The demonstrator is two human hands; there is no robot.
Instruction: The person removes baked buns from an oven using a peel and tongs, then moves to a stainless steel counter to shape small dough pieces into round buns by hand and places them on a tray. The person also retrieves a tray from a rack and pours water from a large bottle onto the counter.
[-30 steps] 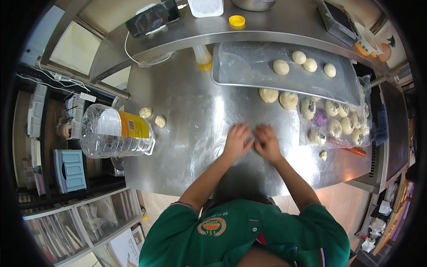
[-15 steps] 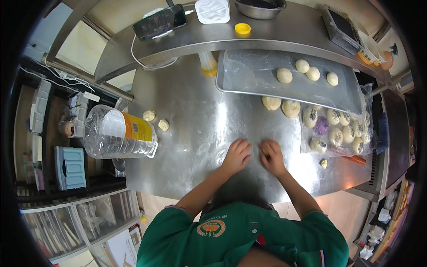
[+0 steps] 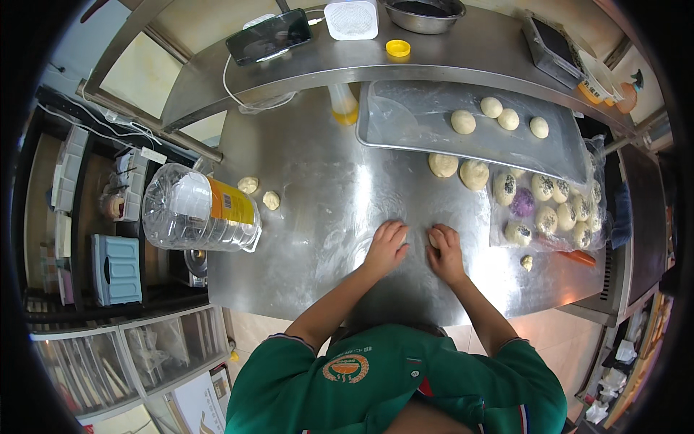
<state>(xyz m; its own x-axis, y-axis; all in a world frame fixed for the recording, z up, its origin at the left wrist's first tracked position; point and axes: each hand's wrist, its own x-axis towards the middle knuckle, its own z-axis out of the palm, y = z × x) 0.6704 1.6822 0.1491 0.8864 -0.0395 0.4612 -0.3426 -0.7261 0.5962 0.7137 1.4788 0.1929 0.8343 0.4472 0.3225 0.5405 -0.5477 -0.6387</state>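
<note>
My right hand (image 3: 447,253) is cupped on the steel table around a small dough ball (image 3: 434,239), mostly hidden under the fingers. To its left, my left hand (image 3: 387,247) rests on the tabletop, thumb apart from the fingers, with nothing seen in it. Beyond the hands, two larger dough balls (image 3: 474,175) lie along the front edge of a metal tray (image 3: 412,119). Several pale dough balls (image 3: 508,119) sit on that tray. Two small lumps of dough (image 3: 271,200) lie at the far left, and another scrap (image 3: 527,263) is at the right.
At the right, a clear plastic sheet or bag (image 3: 531,242) bears several black-speckled buns (image 3: 546,220) and a purple one (image 3: 522,203). A large clear plastic jug (image 3: 199,210) lies on its side at the left. A squeeze bottle (image 3: 344,108) stands below the shelf (image 3: 332,69), which carries a phone (image 3: 269,36).
My right hand has shifted slightly, and a pale bit of dough now shows between its thumb and fingers. The left hand has barely moved. The view has shifted a little.
</note>
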